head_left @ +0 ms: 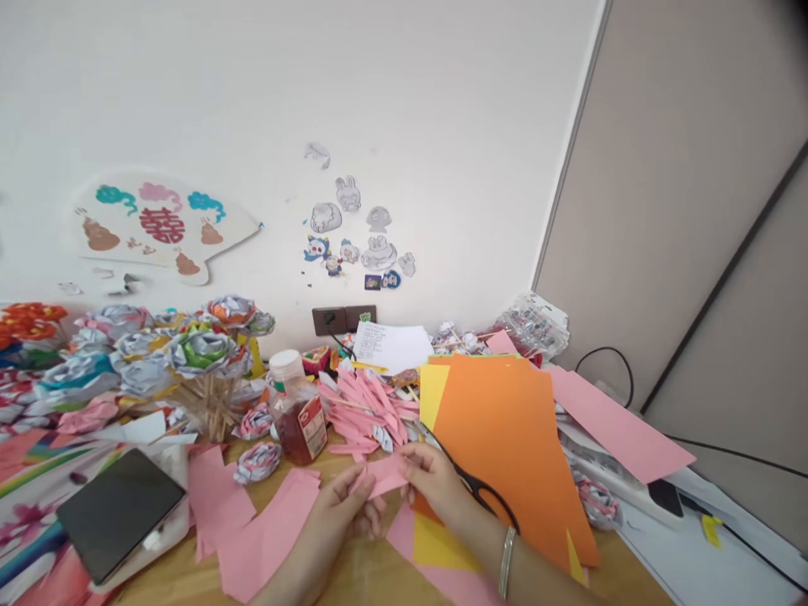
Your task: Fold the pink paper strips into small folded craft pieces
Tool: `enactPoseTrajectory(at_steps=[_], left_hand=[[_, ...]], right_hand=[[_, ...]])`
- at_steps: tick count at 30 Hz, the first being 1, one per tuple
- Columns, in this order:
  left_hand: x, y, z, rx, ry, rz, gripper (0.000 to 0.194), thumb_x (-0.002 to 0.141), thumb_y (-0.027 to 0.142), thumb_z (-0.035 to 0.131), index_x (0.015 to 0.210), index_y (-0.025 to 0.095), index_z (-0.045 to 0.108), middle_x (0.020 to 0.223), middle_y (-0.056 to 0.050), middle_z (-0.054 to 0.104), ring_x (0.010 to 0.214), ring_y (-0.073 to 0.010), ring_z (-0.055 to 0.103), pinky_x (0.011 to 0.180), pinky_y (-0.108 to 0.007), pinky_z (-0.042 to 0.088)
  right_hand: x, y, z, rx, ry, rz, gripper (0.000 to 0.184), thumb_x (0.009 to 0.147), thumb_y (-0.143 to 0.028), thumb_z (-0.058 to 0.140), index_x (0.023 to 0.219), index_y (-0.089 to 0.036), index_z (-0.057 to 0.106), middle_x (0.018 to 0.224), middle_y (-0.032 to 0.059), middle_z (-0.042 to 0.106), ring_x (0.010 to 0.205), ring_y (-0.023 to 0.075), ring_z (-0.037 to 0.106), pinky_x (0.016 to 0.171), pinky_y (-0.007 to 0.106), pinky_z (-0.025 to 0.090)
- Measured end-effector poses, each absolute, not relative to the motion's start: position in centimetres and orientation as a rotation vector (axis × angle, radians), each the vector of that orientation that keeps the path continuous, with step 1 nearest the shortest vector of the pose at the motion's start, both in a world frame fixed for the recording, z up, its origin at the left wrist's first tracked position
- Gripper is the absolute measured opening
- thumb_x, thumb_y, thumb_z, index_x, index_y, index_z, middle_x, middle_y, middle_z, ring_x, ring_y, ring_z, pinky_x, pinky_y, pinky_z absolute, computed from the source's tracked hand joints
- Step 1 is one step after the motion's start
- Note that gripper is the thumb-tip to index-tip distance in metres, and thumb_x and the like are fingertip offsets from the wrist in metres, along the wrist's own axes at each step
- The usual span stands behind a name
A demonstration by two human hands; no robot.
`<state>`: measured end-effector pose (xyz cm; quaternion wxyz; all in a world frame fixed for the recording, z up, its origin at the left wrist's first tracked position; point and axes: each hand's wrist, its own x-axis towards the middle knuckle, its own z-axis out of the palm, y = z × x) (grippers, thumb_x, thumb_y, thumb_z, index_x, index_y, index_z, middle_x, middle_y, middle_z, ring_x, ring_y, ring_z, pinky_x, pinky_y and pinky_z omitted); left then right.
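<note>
Between my two hands, above the wooden table, stretches a small strip of pink paper (385, 475). My left hand (348, 501) pinches its left end, and my right hand (435, 480), with a bracelet on the wrist, pinches the right end. Just beyond lies a pile of folded pink paper strips (366, 404). Black-handled scissors (483, 492) rest on a stack of orange paper (505, 429), partly behind my right forearm. Flat pink paper sheets (271, 534) lie beside my left forearm. Yellow paper (442, 543) shows under my right forearm.
A bottle of reddish-brown liquid (300, 417) stands left of the strips. Bundled paper flowers (205, 353) rise at the back left, behind a dark tablet-like device (119, 513). On the right are a power strip (622, 480) and a long pink sheet (622, 421). A wall closes the back.
</note>
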<state>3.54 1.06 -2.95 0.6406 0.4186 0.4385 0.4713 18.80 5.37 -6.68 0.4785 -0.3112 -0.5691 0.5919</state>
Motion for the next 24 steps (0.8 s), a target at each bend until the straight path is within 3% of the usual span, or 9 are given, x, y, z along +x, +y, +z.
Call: enactPoseTrajectory(at_steps=[5, 11, 18, 24], left_hand=[[3.4, 1.5, -3.7, 0.848, 0.966, 1.106, 0.045, 0.059, 0.04, 0.072, 0.094, 0.015, 0.058, 0.051, 0.002, 0.063, 0.035, -0.0075, 0.049, 0.038, -0.018, 0.039], [3.2, 2.0, -4.0, 0.75, 0.877, 1.093, 0.028, 0.059, 0.031, 0.074, 0.078, 0.014, 0.063, 0.052, 0.0, 0.063, 0.039, -0.0062, 0.05, 0.04, -0.016, 0.041], [3.0, 1.9, -4.6, 0.784, 0.856, 1.057, 0.027, 0.066, 0.03, 0.07, 0.086, 0.013, 0.063, 0.053, -0.001, 0.064, 0.04, -0.008, 0.053, 0.041, -0.018, 0.043], [2.7, 1.6, -4.2, 0.808, 0.821, 1.052, 0.03, 0.069, 0.027, 0.067, 0.095, 0.014, 0.062, 0.056, -0.001, 0.064, 0.043, -0.0088, 0.054, 0.043, -0.02, 0.044]], right_hand=[[18.6, 5.7, -6.8, -0.73, -1.381, 1.467, 0.024, 0.073, -0.036, 0.059, 0.085, -0.015, 0.058, 0.053, -0.0043, 0.051, 0.043, 0.0077, 0.046, 0.045, 0.02, 0.036], [18.7, 5.2, -5.9, -0.743, -1.354, 1.486, 0.02, 0.073, -0.033, 0.057, 0.084, -0.016, 0.059, 0.055, -0.0036, 0.05, 0.046, 0.0088, 0.047, 0.046, 0.021, 0.038], [18.7, 4.8, -5.1, -0.7, -1.31, 1.634, 0.012, 0.072, -0.026, 0.053, 0.08, -0.017, 0.055, 0.054, -0.004, 0.051, 0.042, 0.0087, 0.046, 0.044, 0.021, 0.037], [19.1, 4.3, -4.4, -0.632, -1.317, 1.69, 0.015, 0.075, -0.024, 0.05, 0.085, -0.016, 0.058, 0.054, -0.0026, 0.054, 0.046, 0.0098, 0.05, 0.049, 0.022, 0.04]])
